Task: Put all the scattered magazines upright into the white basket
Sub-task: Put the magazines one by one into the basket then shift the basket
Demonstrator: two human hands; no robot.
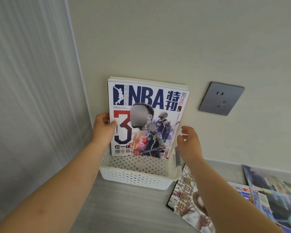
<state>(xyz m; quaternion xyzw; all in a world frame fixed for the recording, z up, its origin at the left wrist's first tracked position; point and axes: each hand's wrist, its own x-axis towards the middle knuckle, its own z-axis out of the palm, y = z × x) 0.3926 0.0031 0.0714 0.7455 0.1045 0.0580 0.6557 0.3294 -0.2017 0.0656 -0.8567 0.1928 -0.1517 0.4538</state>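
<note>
glossy basketball magazine stands upright in perforated white plastic basket, left hand pinching its edge, right hand loosely spread beside.

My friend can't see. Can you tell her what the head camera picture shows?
A left hand holds an NBA magazine upright in a white basket; the right hand is open beside it. More magazines lie flat nearby.
</note>
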